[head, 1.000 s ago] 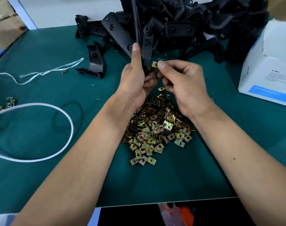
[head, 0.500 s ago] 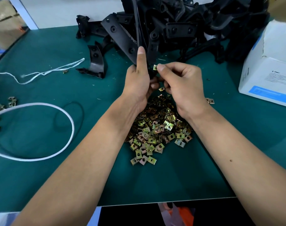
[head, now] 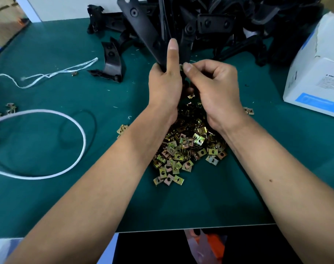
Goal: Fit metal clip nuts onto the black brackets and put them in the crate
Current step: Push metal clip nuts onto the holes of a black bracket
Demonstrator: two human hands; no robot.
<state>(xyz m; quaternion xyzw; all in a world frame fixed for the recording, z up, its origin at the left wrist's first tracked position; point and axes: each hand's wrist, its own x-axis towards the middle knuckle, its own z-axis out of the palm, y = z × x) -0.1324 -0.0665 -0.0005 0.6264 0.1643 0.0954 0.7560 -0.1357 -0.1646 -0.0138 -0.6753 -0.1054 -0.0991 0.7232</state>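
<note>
Nuts (head: 189,147) lie heaped at the mat's (head: 48,197) middle, toward its front edge. Brackets (head: 210,25) pile along the back edge. A box (head: 318,73) sits at the right edge, cord (head: 53,174) and string (head: 53,74) toward the left.

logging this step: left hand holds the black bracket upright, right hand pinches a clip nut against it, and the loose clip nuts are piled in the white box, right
Not quite. The head view shows the pile of clip nuts lying loose on the green mat, below both wrists, not in the white box. The rest stands.
</note>
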